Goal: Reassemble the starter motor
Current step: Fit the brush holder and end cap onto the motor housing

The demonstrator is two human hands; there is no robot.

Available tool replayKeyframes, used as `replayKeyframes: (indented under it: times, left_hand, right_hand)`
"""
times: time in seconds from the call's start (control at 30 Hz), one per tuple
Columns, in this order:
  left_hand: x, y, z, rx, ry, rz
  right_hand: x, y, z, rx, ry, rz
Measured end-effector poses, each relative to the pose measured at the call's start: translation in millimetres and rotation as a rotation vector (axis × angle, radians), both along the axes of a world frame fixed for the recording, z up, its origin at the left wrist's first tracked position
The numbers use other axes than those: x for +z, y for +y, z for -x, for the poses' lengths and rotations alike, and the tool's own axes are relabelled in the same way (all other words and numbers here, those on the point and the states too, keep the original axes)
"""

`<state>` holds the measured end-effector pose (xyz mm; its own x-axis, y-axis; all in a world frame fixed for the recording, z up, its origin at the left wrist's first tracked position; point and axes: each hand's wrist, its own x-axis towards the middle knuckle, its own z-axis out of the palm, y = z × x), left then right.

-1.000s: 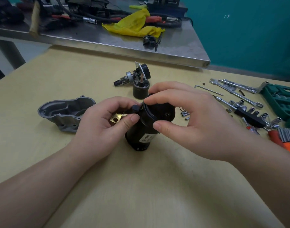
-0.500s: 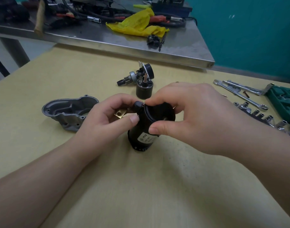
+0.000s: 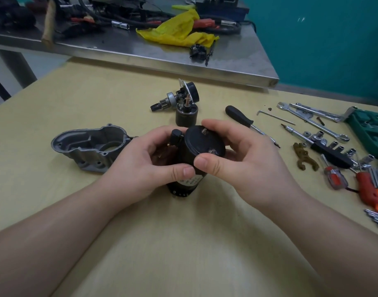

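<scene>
Both hands, left hand (image 3: 145, 166) and right hand (image 3: 246, 166), hold a closed grip on the black motor body (image 3: 196, 155) standing upright on the counter (image 3: 183, 243), beside an empty grey metal housing (image 3: 91, 148)

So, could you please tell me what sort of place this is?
Probably a mechanic's workshop: a wooden bench strewn with wrenches and sockets, a stripped aluminium housing, and a steel table carrying cables.

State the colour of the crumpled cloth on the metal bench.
Yellow cloth, seen in the head view.
</scene>
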<state>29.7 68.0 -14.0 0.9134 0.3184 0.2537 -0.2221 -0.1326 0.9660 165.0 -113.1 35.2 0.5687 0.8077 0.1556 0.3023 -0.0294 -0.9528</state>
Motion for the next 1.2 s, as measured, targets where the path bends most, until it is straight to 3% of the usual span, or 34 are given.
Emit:
replayKeyframes:
  times: [0.27, 0.37, 0.43, 0.77, 0.97, 1.07, 1.13, 1.2]
  left_hand:
    - [6, -14, 0, 0.081, -0.066, 0.080]
    - [9, -21, -3, 0.111, -0.062, 0.051]
    - [11, -23, -4, 0.126, -0.061, 0.054]
    - [11, -26, -5, 0.205, -0.062, 0.089]
    - [5, -24, -5, 0.205, -0.050, 0.070]
    - [6, -24, -6, 0.220, -0.041, 0.039]
    - [5, -25, -5, 0.201, -0.032, 0.007]
    - [5, -27, -5, 0.170, -0.014, -0.031]
  right_hand:
    - [-20, -4, 22, 0.036, 0.198, -0.095]
    - [-23, -7, 24, 0.127, 0.502, -0.187]
    - [-24, -8, 23, 0.146, 0.600, -0.219]
    - [-21, -1, 30, 0.023, 0.531, -0.281]
    - [-13, -18, 19, 0.001, 0.350, -0.090]
    - [-9, -45, -26, -0.202, -0.086, 0.104]
    - [-5, -65, -64, -0.373, -0.406, 0.319]
    - [-6, -80, -95, -0.405, -0.602, 0.574]
